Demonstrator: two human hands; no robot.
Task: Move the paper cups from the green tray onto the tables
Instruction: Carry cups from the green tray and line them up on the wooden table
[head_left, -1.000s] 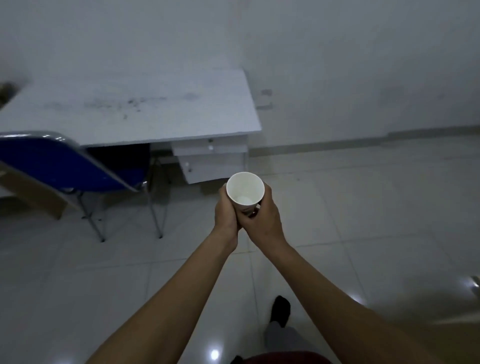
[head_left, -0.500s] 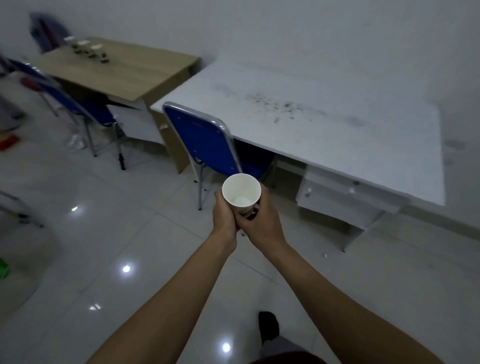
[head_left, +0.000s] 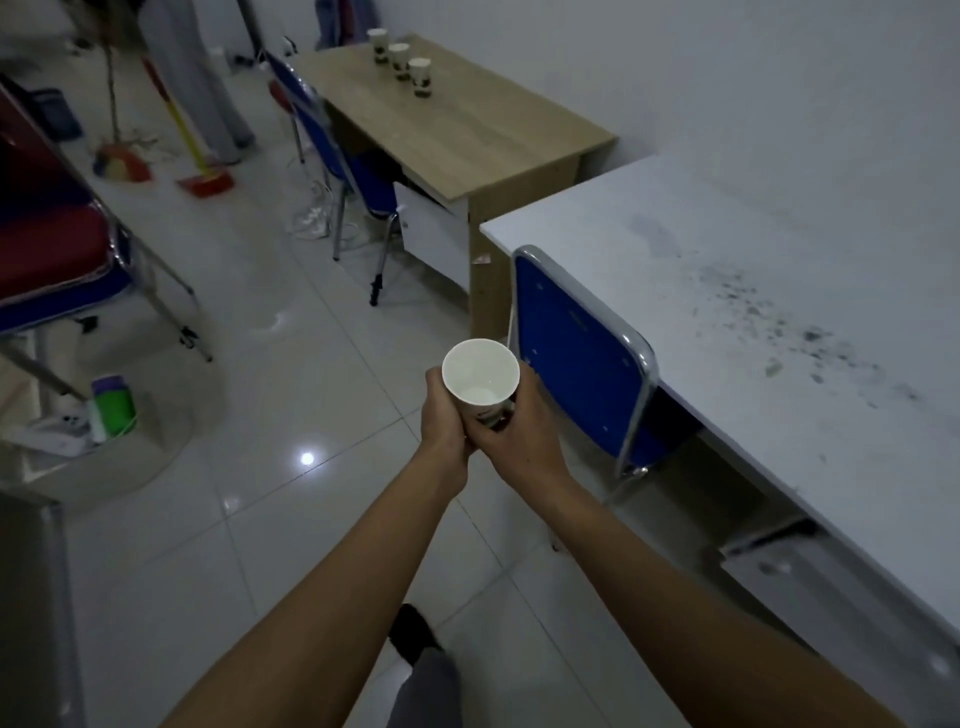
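Observation:
A white paper cup (head_left: 480, 375) is held upright in front of me over the tiled floor, mouth up and empty inside. My left hand (head_left: 443, 415) wraps its left side and my right hand (head_left: 522, 434) wraps its right side and base. Three more paper cups (head_left: 400, 61) stand in a row at the far end of the wooden table (head_left: 467, 130). The white table (head_left: 779, 322) with dark smudges runs along the right. No green tray is in view.
A blue chair (head_left: 576, 353) is tucked under the white table just right of the cup; another blue chair (head_left: 332, 150) stands at the wooden table. A red-seated chair (head_left: 57, 244), a broom and red dustpan (head_left: 205, 182), and a green-purple container (head_left: 113, 408) are on the left.
The view has swung left: the wooden table with its three cups has come closer into view and the white table has slid to the right. Both hands still hold the cup the same way.

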